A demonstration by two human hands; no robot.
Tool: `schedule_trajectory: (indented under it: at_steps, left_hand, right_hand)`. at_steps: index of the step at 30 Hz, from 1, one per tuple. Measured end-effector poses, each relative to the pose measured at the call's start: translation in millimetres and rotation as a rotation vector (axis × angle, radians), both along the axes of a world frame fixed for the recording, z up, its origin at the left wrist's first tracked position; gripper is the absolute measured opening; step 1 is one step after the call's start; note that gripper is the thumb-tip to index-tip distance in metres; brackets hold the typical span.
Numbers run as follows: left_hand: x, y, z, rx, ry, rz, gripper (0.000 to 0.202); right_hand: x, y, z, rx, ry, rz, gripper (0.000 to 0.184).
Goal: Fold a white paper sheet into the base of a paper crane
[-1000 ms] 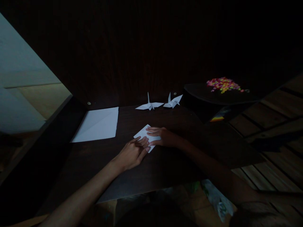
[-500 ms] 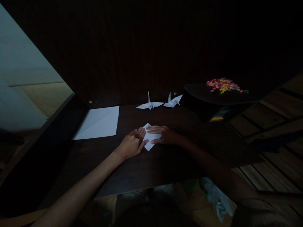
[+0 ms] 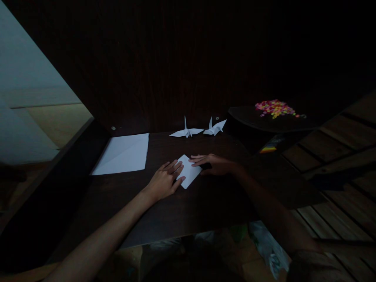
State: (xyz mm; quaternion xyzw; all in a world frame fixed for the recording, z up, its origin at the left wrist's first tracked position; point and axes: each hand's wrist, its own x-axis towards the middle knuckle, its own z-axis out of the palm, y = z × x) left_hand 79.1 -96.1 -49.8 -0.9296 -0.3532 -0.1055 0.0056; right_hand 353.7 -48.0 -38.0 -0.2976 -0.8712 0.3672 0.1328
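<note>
In the head view, the right hand [image 3: 217, 163] had drawn rightward over the last half second, baring more of the folded white paper [image 3: 190, 172], a smooth, sharp-cornered diamond. Its open fingers reached over the right edge; whether they pressed, one could not tell. The left hand [image 3: 163, 182], open, lay across the left edge, gripping nothing. The diamond sat on the dark, grained desktop [image 3: 167, 219], nearer than two crisp paper cranes [image 3: 187, 133]; left lay a flat sheet [image 3: 125, 154], faintly creased diagonally.
</note>
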Motion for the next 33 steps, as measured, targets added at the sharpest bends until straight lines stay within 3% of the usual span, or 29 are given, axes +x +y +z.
schedule_trajectory:
  at_steps: [15,25,29,33]
  left_hand:
    - [-0.3,-1.3,-1.3,0.002,-0.111,0.043,0.05]
    - [-0.7,1.1,-3.0,0.03,-0.123,-0.01,0.042]
    - [-0.6,4.0,-3.2,0.002,-0.126,-0.05,0.041]
    - [-1.2,5.5,-0.7,-0.017,-0.112,-0.056,0.043]
  right_hand:
    - [-2.2,-1.1,-4.2,0.001,0.041,-0.093,0.034]
    - [-27.3,-1.5,-13.9,0.274,0.176,-0.231,0.025]
    - [-27.2,1.6,-10.3,0.276,0.165,-0.2,0.025]
    - [-11.8,7.0,-4.3,0.126,0.137,-0.069,0.023]
